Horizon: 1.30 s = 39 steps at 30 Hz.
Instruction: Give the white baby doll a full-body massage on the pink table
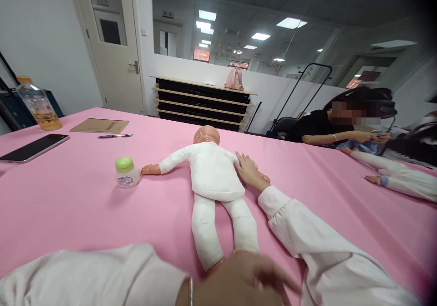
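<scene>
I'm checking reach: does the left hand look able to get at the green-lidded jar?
Probably yes: only pink tablecloth shows between the left sleeve and the green-lidded jar, though the left hand is by the doll's legs.

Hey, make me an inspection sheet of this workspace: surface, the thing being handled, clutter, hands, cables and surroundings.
Surface: pink cloth, creased toward the right.
Thing being handled: doll dressed in white, lying with its face out of view and feet toward the wearer.
Clutter: green-lidded jar upright beside the doll's outstretched hand; pen, notebook, phone and orange-capped bottle farther left.
Hands: right hand laid on the doll's arm, fingers extended; left hand blurred near the doll's lower legs, contact unclear.
Cables: nothing seen.
Surroundings: co-worker at right near a second doll; door and shelf unit behind.
</scene>
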Each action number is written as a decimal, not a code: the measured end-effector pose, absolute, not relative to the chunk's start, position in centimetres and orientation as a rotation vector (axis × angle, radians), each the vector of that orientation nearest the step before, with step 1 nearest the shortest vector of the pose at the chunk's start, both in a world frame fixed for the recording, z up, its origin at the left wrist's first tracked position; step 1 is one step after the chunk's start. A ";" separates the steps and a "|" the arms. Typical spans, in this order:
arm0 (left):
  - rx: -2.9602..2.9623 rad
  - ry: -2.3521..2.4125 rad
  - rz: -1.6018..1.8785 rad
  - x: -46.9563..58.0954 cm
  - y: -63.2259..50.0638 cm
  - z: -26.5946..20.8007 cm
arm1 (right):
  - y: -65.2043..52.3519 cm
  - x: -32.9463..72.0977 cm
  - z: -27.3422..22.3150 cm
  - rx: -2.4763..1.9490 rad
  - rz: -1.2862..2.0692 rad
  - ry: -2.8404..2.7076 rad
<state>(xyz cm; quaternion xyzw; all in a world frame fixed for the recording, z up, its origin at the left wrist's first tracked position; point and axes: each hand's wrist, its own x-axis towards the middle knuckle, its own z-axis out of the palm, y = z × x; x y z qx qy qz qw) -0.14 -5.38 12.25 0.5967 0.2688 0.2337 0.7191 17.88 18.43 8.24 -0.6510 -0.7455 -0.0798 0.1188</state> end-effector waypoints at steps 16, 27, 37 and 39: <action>2.375 2.154 0.773 -10.0 16.0 7.2 | 21.1 22.2 7.3 -1.560 -0.575 -2.419; 2.351 2.247 0.784 -9.8 15.8 6.8 | 21.1 22.0 7.7 -1.581 -0.373 -2.341; 2.638 1.507 1.326 -5.4 16.7 10.0 | 23.0 11.4 15.9 -1.251 0.580 -1.838; 2.694 1.398 1.371 -5.0 16.8 9.7 | 24.5 8.9 16.1 -1.351 0.599 -1.802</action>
